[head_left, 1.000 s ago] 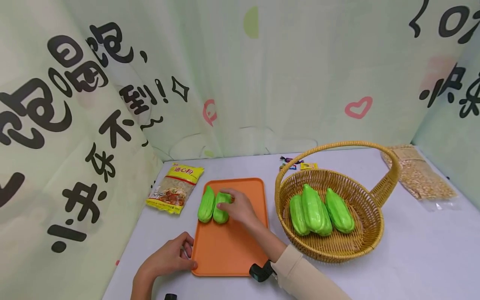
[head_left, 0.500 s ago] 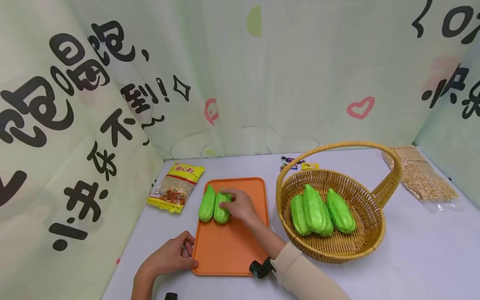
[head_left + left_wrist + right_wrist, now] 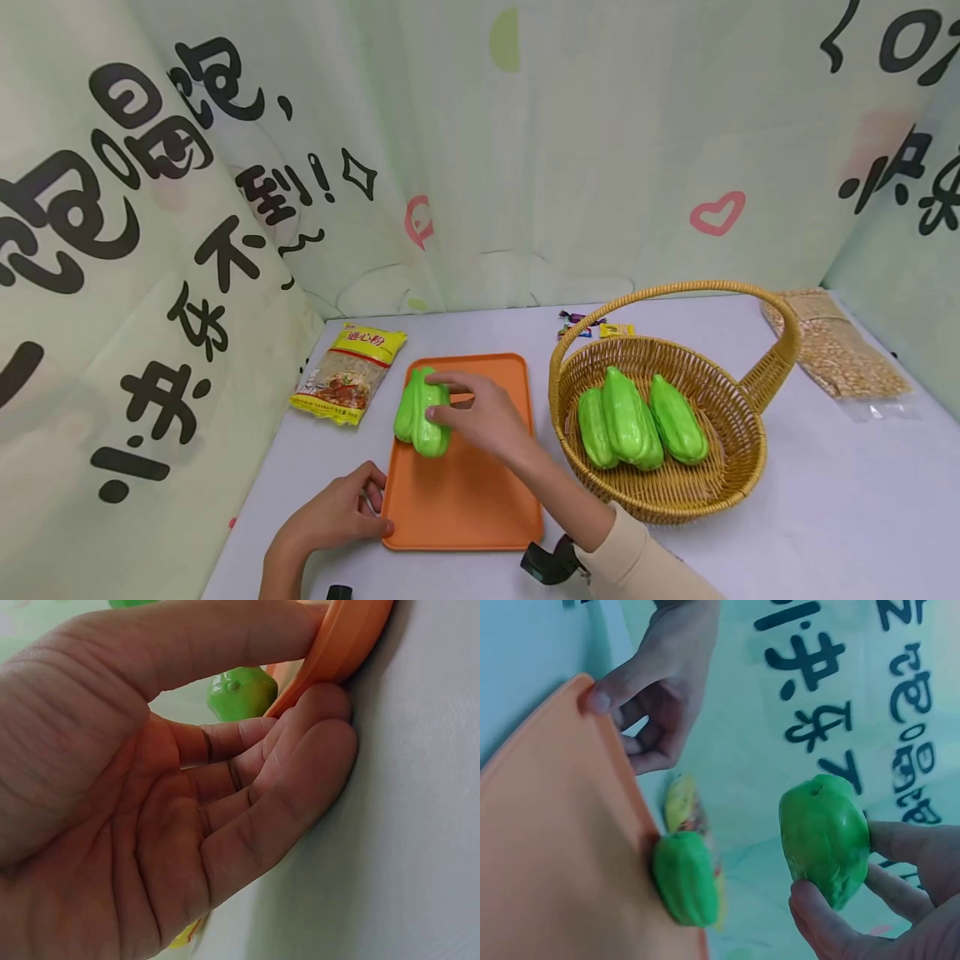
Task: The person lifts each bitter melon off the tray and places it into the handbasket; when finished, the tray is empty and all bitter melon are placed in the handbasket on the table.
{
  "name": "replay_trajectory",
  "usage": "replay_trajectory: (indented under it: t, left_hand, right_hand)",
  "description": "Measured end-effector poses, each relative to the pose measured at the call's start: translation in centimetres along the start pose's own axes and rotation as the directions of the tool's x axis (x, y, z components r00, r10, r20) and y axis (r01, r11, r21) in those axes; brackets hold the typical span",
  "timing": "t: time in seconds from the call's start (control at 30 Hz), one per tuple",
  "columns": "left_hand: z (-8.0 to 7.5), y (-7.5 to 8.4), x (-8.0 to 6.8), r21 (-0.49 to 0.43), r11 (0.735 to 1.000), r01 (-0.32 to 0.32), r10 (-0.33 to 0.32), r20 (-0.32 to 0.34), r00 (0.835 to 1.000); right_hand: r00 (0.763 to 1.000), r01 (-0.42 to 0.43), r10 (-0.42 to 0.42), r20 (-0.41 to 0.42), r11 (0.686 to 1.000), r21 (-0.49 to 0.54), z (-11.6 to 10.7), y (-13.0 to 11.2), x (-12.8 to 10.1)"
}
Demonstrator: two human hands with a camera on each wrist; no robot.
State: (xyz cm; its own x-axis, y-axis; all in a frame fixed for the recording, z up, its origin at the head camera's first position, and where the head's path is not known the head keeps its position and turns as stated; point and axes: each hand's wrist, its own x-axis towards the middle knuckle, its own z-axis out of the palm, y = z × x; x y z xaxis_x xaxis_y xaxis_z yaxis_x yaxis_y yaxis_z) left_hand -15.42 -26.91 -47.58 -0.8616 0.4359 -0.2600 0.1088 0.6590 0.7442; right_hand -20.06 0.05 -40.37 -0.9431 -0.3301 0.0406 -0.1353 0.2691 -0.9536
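**One green gourd lifted off the orange tray**

We are gripping a green gourd (image 3: 429,419) with our right hand (image 3: 483,417), thumb and fingers curled around it, and we are holding it raised just above the orange tray (image 3: 465,492); the right wrist view shows the gourd (image 3: 825,838) clear of the tray surface, pinched between thumb and fingertips. A second gourd (image 3: 406,410) is lying on the tray's far left part, just beside the held one. Our left hand (image 3: 337,517) is pinching the tray's near left corner, thumb on top of the rim and fingers curled underneath, as the left wrist view shows.

To the right of the tray, a wicker basket (image 3: 738,492) with a hoop handle is sitting on the white table (image 3: 847,517), holding three more green gourds (image 3: 637,421). A yellow noodle packet (image 3: 348,375) is lying left of the tray, a clear bag of dried beans (image 3: 840,350) is resting at the far right, and a few small wrapped sweets (image 3: 592,327) are lying behind the basket.
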Motion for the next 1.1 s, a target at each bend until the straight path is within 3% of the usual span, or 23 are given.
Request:
replay_trajectory:
  t: [0.33,0.53,0.7,0.83,1.1]
  left_hand:
    - [-0.1,0.1,0.4,0.012,1.0,-0.012,0.013,-0.002,1.0]
    - [-0.1,-0.1,0.2,0.011,1.0,-0.017,0.017,-0.003,1.0]
    - [0.0,-0.3,0.0,-0.008,1.0,-0.008,0.008,0.006,1.0]
    - [0.1,-0.4,0.0,-0.01,1.0,-0.009,0.009,0.005,1.0]
    - [0.1,-0.3,0.1,-0.02,1.0,-0.008,0.008,0.006,1.0]
  right_hand:
    - [0.991,0.032,-0.028,0.127,0.999,-0.026,-5.6,-3.6,-6.5]
    - [0.989,0.059,-0.052,0.137,0.997,-0.054,-9.8,-4.1,-10.5]
    - [0.994,0.045,-0.038,0.106,0.996,-0.073,-13.5,-3.4,-13.2]
    - [0.999,0.033,-0.03,0.027,0.992,-0.119,-16.5,-2.4,-14.4]
    - [0.998,-0.023,0.002,-0.07,0.953,-0.301,-21.8,0.5,-14.3]
